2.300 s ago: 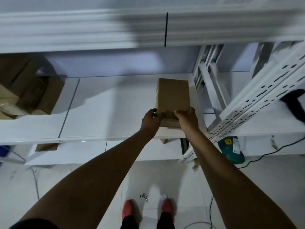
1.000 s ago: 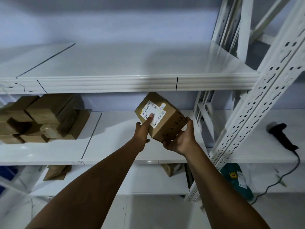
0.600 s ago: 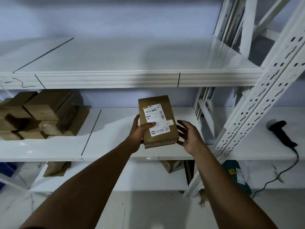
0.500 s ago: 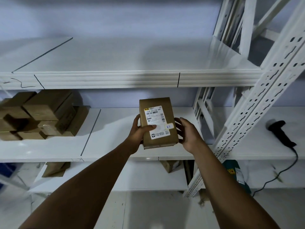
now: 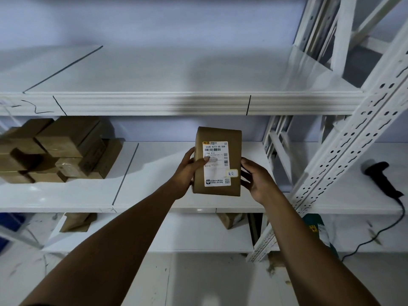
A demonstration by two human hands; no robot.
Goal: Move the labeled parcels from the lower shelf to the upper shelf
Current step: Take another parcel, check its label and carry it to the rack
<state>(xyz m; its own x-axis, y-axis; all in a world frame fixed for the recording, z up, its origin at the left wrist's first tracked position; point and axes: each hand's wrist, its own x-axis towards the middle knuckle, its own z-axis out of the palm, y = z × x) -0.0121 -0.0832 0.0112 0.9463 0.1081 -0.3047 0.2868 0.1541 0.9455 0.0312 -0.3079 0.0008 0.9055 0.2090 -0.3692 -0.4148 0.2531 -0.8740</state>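
Observation:
I hold a brown cardboard parcel [image 5: 231,138] upright in the air in front of the middle shelf [image 5: 154,208], its white shipping label facing me. My left hand [image 5: 187,171] grips its left edge, thumb across the label. My right hand [image 5: 257,181] presses against its right side. The white upper shelf [image 5: 154,104] runs just above the parcel and carries nothing that I can see. A stack of several brown parcels [image 5: 59,151] sits at the left of the middle shelf.
A white perforated upright [image 5: 344,151] slants down at the right. A black barcode scanner [image 5: 382,180] with a cable lies on the neighbouring shelf. Two more brown parcels [image 5: 76,221] [image 5: 230,219] rest on the bottom shelf. A green bag [image 5: 318,230] lies low right.
The parcel came off the shelf and was turned until its label faces me upright. In the last half second it was raised slightly.

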